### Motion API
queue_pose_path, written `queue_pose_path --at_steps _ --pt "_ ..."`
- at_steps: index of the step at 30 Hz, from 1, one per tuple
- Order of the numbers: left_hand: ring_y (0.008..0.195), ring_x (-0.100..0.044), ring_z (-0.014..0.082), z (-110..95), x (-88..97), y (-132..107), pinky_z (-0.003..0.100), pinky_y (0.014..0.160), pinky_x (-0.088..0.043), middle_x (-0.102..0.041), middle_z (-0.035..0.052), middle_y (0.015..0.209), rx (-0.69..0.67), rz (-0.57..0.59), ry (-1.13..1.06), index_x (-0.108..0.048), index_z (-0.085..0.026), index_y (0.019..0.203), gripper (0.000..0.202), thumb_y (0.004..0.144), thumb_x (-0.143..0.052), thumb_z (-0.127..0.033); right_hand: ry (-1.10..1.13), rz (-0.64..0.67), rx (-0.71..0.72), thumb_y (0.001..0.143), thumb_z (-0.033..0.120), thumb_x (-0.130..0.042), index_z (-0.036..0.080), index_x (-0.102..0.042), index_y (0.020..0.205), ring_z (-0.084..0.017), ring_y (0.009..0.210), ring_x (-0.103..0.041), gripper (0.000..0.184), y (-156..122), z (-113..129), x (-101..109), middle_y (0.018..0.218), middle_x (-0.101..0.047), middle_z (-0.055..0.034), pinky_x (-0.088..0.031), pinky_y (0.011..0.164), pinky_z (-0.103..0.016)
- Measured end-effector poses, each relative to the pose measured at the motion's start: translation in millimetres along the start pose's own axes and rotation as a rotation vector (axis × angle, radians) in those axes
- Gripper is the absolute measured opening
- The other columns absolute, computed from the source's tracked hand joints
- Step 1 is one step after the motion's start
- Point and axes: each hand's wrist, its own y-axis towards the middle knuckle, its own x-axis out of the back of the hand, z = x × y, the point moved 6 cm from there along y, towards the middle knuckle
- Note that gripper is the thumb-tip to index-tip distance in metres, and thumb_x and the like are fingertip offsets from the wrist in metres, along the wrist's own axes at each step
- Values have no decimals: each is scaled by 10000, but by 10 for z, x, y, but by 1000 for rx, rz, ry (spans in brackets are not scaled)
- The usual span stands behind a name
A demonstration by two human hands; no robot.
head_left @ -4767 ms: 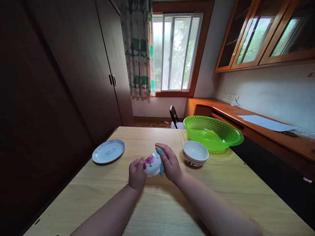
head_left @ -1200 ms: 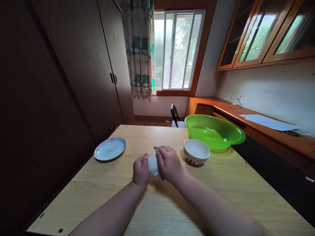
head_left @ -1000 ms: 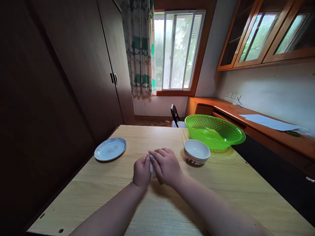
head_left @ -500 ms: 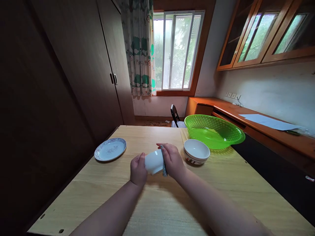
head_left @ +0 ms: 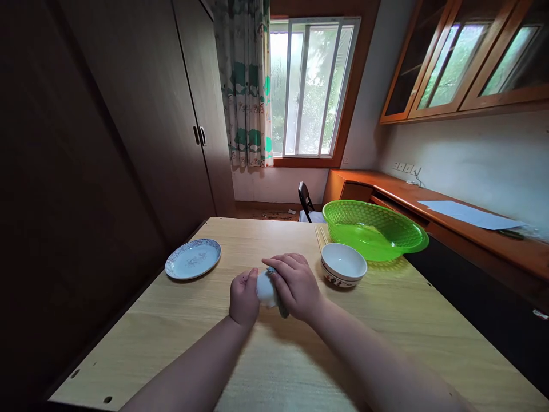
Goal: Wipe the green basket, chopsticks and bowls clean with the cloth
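My left hand (head_left: 243, 297) grips a small white bowl (head_left: 265, 288) held on its side above the middle of the wooden table (head_left: 386, 326). My right hand (head_left: 297, 286) covers the bowl's right side, fingers closed over a grey-blue cloth (head_left: 281, 307) pressed against it. Most of the bowl and cloth is hidden by both hands. Two stacked white bowls (head_left: 343, 264) stand just right of my right hand.
A blue-rimmed plate (head_left: 193, 258) lies at the table's left edge. A green plastic basket (head_left: 374, 229) sits at the far right, with chopsticks (head_left: 319, 237) beside it. A dark chair (head_left: 304, 200) stands beyond the table. A wardrobe is at left, a counter at right.
My right hand with the cloth has slid back over the bowl, covering more of it than half a second ago. The bowl has turned in my left hand since the flower pattern showed.
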Motion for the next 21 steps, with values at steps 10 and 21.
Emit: queue_pose_path --at_steps 10,21 --pt "485 -342 83 20 47 50 221 479 -319 -375 -69 503 122 -198 -231 -377 -203 544 347 658 -615 -429 488 -185 -300 940 382 -377 200 -661 1030 -194 864 -589 349 -29 -448 -48 911 -664 -64 -459 755 -315" --pt "513 -382 104 61 27 111 235 499 -330 -440 -46 522 120 -125 -40 -457 -187 546 389 683 -595 -524 415 -147 -484 888 478 -361 227 -318 582 -128 554 -354 399 -36 -731 -81 553 -352 35 -279 509 -257"
